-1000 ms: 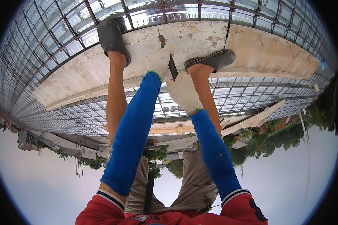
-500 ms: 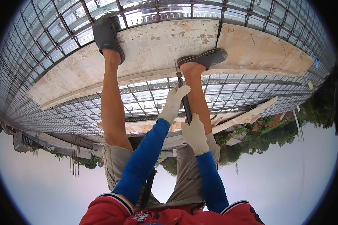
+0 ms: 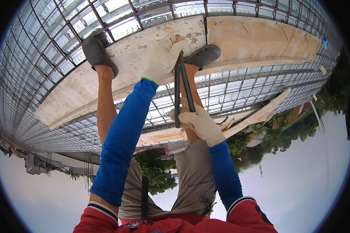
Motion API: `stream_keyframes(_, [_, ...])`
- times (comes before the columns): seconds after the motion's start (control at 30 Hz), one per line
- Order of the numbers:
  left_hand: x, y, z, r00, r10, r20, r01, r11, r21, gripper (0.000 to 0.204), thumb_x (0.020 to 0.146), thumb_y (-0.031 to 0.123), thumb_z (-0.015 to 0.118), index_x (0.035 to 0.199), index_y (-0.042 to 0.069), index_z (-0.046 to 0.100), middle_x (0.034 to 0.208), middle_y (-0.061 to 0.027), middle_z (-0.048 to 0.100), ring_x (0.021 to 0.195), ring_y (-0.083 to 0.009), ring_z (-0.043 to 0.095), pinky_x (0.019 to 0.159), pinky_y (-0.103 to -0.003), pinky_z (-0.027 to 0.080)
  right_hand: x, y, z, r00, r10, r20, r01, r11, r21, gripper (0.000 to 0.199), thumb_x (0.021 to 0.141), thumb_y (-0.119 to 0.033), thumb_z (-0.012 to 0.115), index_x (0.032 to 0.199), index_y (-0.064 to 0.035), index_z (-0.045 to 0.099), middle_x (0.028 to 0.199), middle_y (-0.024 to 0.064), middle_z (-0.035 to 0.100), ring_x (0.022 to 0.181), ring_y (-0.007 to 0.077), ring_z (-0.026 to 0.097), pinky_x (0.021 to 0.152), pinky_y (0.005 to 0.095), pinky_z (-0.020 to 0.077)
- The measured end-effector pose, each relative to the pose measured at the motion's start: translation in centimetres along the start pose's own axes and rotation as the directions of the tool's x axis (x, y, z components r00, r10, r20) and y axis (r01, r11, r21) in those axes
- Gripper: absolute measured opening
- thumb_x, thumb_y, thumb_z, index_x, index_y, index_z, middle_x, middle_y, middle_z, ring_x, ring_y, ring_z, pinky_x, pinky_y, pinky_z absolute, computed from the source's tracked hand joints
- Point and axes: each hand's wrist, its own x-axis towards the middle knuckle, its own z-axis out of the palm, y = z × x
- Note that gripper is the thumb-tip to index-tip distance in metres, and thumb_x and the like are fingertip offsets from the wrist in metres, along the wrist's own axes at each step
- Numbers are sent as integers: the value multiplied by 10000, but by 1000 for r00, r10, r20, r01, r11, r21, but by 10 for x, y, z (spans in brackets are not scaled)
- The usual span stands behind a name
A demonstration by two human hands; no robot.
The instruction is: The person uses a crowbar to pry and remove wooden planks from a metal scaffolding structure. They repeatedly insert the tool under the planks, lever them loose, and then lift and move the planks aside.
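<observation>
Grasps the pliers (image 3: 187, 87) near the handle ends with the right hand (image 3: 202, 124), probably for leverage, and places the left hand (image 3: 161, 58) by the tool's head above the board (image 3: 124, 64), perhaps for steadying, with a grip too hidden to tell.

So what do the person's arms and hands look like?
The left hand and right hand wear off-white knitted gloves, the left one edged green at the wrist. Bright blue sleeves cover the forearms. Above are red shirt sleeves with white and dark trim.

Left hand (image 3: 164, 55) forward; right hand (image 3: 200, 123) nearer, gripping.
</observation>
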Motion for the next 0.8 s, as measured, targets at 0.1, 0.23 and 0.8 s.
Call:
stream_keyframes(0.1, [13, -4, 0, 991, 37, -127, -94, 868, -487, 365, 1066, 406, 674, 1154, 61, 755, 750, 25, 611, 647, -89, 466, 597, -288, 396, -4, -19, -26, 988, -41, 152, 6, 974, 225, 758, 997, -123, 623, 1681, 13, 326, 1286, 186, 694, 1104, 236, 712, 981, 386, 607])
stream_keyframes(0.23, [21, -7, -1, 991, -133, -9, 126, 959, -253, 436, 1060, 471, 672, 1185, 65, 769, 751, 24, 591, 646, -96, 460, 601, -290, 400, 14, -46, -68, 997, -36, 73, 19, 976, 218, 706, 1029, -171, 606, 1661, 12, 349, 1258, 160, 704, 1089, 248, 721, 884, 425, 620])
stream_keyframes(0.8, [25, -81, 100, 832, -547, 97, 555, 815, -169, 312, 953, 346, 803, 818, 123, 631, 635, 34, 533, 512, -86, 481, 446, -295, 313, 88, -141, -158, 999, -17, 29, 21, 988, -153, 443, 1036, -171, 630, 1405, 69, 585, 1293, 215, 699, 1156, 368, 737, 863, 555, 662])
